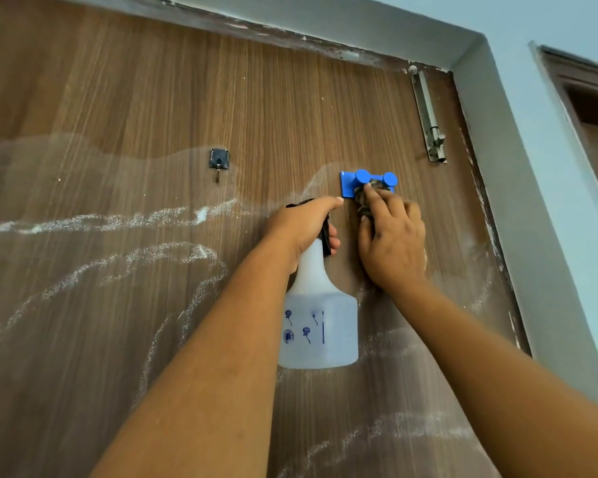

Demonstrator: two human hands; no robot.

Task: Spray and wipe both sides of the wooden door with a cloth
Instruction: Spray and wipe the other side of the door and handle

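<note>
- Nearest to us, our two bare forearms reach up from the bottom edge, which cuts them off at the elbows.
- Our left hand (304,229) grips the neck of a translucent white plastic spray bottle (318,326), fingers curled round its black trigger head; the squarish body, printed with small blue dandelion marks, hangs below the fingers.
- Just right of those fingers, our right hand (390,243) pinches a dark, bunched cloth (368,198), fingers curled, and presses it against a glossy blue plastic hook rack (368,182) with round knobs; most of the cloth is hidden under the hand.
- Behind both hands stands the wooden door (152,98), a brown laminate with fine vertical grain. A hazy wet film and white foamy streaks cover it below and left of the fingers; above them the grain looks dry.
- Left of the fingers we see a small dark square adhesive hook (219,160).
- Up and right of the fingers a metal tower bolt (428,115) runs along the door edge.
- Beyond, a grey door frame (497,150) with chipped paint meets a pale blue wall (567,19).
</note>
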